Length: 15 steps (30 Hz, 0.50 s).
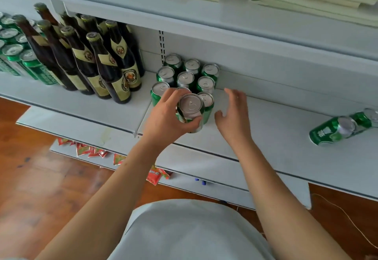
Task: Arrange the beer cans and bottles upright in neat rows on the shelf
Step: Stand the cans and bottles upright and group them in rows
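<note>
the left hand (163, 114) grips an upright green can (191, 109) at the near edge of the can cluster (186, 75) on the shelf (266, 128); the right hand (233, 112) hovers just right, fingers spread, holding nothing.

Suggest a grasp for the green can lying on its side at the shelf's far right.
Wrap the tipped can around its mid-body, coming from above. It lies on its side with the silver top toward the back right, so the curved wall faces up and the ends are harder to pinch.
</note>
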Motion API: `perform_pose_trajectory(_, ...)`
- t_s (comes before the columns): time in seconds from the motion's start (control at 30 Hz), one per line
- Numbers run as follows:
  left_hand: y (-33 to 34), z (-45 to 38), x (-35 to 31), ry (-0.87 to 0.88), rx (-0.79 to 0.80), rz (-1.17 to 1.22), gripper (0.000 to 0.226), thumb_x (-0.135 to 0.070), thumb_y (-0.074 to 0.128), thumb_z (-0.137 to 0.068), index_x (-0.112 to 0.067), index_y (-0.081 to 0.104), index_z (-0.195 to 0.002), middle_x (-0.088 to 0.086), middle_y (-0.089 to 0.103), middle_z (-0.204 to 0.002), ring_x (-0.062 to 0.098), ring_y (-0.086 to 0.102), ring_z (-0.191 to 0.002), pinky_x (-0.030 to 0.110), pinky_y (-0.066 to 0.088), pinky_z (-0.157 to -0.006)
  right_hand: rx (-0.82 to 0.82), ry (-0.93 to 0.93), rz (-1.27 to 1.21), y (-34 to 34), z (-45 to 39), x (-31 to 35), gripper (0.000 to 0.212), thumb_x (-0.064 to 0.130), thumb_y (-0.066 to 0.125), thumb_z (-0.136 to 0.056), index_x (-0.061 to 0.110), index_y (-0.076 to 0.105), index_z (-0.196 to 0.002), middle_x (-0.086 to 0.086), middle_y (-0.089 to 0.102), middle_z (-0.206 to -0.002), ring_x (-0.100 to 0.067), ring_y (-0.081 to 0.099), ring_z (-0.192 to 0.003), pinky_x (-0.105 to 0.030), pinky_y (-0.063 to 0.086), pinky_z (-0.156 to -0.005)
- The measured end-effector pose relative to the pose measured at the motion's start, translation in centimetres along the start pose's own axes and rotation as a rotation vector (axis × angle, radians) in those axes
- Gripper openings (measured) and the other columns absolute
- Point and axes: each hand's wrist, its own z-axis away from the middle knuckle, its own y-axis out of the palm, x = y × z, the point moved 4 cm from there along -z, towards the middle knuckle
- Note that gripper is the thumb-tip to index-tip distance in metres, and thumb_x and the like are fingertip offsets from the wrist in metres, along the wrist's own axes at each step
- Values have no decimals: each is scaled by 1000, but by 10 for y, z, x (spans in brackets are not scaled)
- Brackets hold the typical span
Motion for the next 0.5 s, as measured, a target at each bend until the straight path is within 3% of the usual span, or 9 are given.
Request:
perform_pose_trajectory(0.07,2,-9,-10,34,-7,22,59,-45,79,-71,-24,57,-122,-11,55,-118,4,56,-98,31,55,-78,52,22,-157,-21,18,3,68,-1,62,-78,13,41,-141,-3,41,-135,-12,48,-115,-30,47,-97)
perform_pose_trajectory(0.17,11,-26,-31,80,10,92,61,-48,79,-71,-23,58,-122,-11,57,-117,5,58,-97,32,56,-75,301,-58,-218,-26,32,16,87,20,75,-79,24,23,-150,5,33,-148,-5,37,-132,-19,36,-108)
perform_pose_trajectory(0.27,25,-45,-47,79,42,163,62,-54,77,-72,-22,60,-122,-11,58,-116,3,60,-93,27,55,-77,99,-43,-204,-31,18,10,79,39,79,-72,24,40,-139,3,51,-133,-12,51,-121,-35,50,-96)
perform_pose_trajectory(0.37,37,-66,-37,-3,88,195,61,-66,53,-85,-23,58,-128,-6,61,-118,5,62,-96,30,53,-85,-41,68,-52,-36,5,-14,65,43,79,-68,23,50,-123,5,58,-117,-15,57,-105,-38,53,-78)
perform_pose_trajectory(0.43,45,-82,-15,29,61,-121,63,-67,38,-91,-26,51,-137,1,58,-128,20,55,-116,42,45,-99,-54,162,-2,-31,-3,-39,62,41,80,-68,21,51,-119,4,59,-116,-17,57,-104,-34,50,-77)
perform_pose_trajectory(0.5,58,-91,11,-5,168,-472,67,-68,34,-92,-33,35,-149,6,40,-148,34,33,-136,51,27,-112,-59,237,-21,-19,-15,-65,62,37,81,-68,18,51,-119,1,60,-115,-20,59,-103,-35,50,-80)
